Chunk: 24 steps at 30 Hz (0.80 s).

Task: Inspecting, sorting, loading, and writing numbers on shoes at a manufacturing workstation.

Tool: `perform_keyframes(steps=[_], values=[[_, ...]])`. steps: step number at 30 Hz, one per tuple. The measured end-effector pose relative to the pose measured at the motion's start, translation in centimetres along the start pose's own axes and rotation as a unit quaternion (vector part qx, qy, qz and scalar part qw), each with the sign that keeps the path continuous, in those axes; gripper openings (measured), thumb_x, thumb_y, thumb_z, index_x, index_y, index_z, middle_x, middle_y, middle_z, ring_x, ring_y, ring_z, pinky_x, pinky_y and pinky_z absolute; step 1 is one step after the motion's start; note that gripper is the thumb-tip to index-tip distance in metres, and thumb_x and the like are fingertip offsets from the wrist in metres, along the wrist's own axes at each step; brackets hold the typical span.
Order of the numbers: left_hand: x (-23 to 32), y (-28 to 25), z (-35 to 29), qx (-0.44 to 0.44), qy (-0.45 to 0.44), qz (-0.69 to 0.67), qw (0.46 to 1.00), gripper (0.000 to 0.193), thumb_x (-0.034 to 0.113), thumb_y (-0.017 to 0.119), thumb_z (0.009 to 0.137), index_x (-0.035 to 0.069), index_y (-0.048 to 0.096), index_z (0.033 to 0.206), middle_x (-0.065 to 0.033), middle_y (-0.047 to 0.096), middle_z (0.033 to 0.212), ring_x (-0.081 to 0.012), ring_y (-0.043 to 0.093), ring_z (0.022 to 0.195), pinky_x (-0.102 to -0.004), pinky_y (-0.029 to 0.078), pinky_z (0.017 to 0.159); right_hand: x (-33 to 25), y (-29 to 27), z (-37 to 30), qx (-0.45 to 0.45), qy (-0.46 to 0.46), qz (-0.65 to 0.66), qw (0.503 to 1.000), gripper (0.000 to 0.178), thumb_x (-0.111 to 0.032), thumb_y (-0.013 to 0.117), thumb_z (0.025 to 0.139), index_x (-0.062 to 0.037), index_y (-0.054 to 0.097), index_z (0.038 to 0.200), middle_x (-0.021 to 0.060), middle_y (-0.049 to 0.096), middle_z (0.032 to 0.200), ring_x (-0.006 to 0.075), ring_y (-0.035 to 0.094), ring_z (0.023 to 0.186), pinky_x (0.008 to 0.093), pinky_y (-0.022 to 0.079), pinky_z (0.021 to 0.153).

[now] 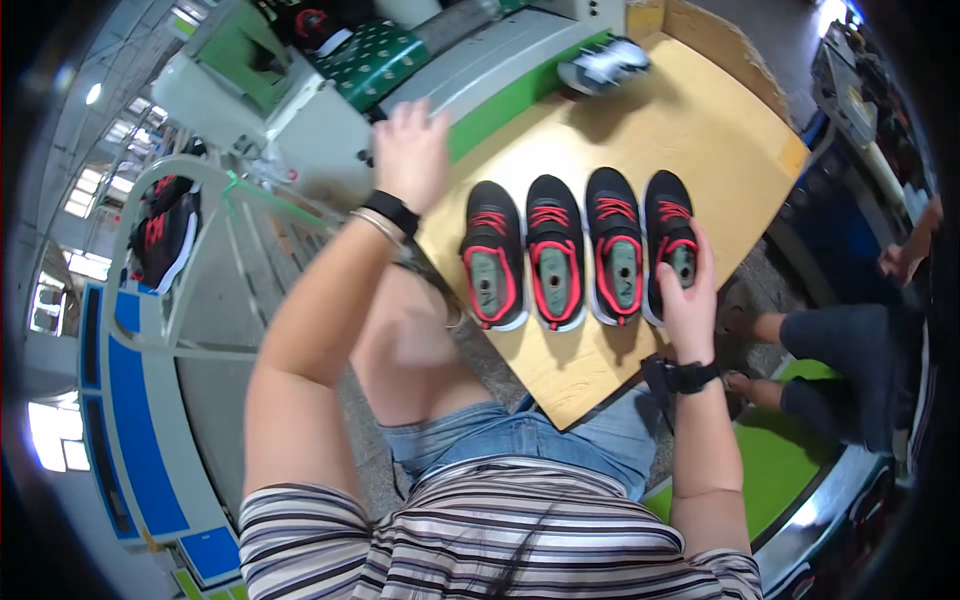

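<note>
Several black sneakers [553, 255] with red laces and red collar linings stand in a row on a light wooden tabletop [570, 375], toes pointing away from me. My right hand [690, 295] grips the rightmost sneaker [667, 195] at its heel and collar, thumb on the left side and fingers on the right. Left of the row, my left hand [411, 155] is raised beside the machine, its fingers stretched and somewhat apart, slightly blurred, with nothing visible in it. At the far table edge is a blurred grey-and-white sneaker [605, 68].
Along the table's far left side runs a machine with a grey-and-green conveyor bed [490, 75]. A metal-framed rack [230, 270] with dark shoes stands at the left. Cardboard [725, 45] edges the far table. On the right, another person's hand [905, 255] and legs show near a green surface [770, 470].
</note>
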<state>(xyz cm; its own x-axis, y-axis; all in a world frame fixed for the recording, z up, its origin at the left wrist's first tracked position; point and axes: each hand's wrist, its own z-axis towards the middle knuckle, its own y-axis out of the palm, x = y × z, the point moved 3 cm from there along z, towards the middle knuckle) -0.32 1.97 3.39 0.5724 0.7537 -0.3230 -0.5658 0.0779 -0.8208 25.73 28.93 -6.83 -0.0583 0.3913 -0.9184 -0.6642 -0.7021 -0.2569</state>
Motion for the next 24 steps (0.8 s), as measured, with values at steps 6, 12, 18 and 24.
perform_keyframes(steps=[6,12,18,24], values=[[-4.4,5.0,-0.7,-0.112,0.024,0.213,0.970,0.020,0.013,0.056,0.085,0.010,0.063,0.105,-0.0057,0.062,0.095,-0.0252,0.055,0.104,-0.0434,0.037,0.099,-0.2,-0.1,0.0,0.009,-0.008,-0.086,0.996,0.065,-0.003,0.064,0.083,-0.0073,0.043,0.144,0.0186,0.050,0.140,0.0367,0.045,0.131,0.0424,0.033,0.113],[-4.9,3.1,0.1,-0.092,0.027,0.148,0.984,0.015,0.013,0.060,0.085,0.013,0.063,0.099,-0.0040,0.061,0.092,-0.0220,0.059,0.094,-0.0415,0.042,0.087,0.3,0.0,-0.1,0.004,-0.007,-0.073,0.997,0.064,-0.004,0.064,0.084,-0.0061,0.042,0.144,0.0189,0.050,0.140,0.0355,0.045,0.130,0.0411,0.033,0.112],[-2.3,-5.4,-4.4,0.205,-0.125,-0.328,0.913,0.018,0.009,0.072,0.085,0.007,0.066,0.102,-0.0067,0.063,0.087,-0.0189,0.062,0.079,-0.0312,0.047,0.073,-1.9,-0.2,-1.3,0.131,-0.084,-0.150,0.976,0.063,-0.008,0.067,0.086,0.0009,0.039,0.143,0.0215,0.042,0.143,0.0354,0.044,0.130,0.0429,0.034,0.111],[6.0,-9.8,-14.6,-0.025,-0.265,-0.780,0.567,0.015,0.005,0.057,0.099,0.001,0.058,0.113,-0.0087,0.068,0.097,-0.0134,0.067,0.090,-0.0259,0.052,0.080,-8.4,5.0,-8.8,-0.213,0.062,0.320,0.921,0.084,-0.031,0.081,0.082,-0.0022,0.035,0.147,0.0029,0.053,0.095,0.0109,0.050,0.083,0.0275,0.045,0.081]])
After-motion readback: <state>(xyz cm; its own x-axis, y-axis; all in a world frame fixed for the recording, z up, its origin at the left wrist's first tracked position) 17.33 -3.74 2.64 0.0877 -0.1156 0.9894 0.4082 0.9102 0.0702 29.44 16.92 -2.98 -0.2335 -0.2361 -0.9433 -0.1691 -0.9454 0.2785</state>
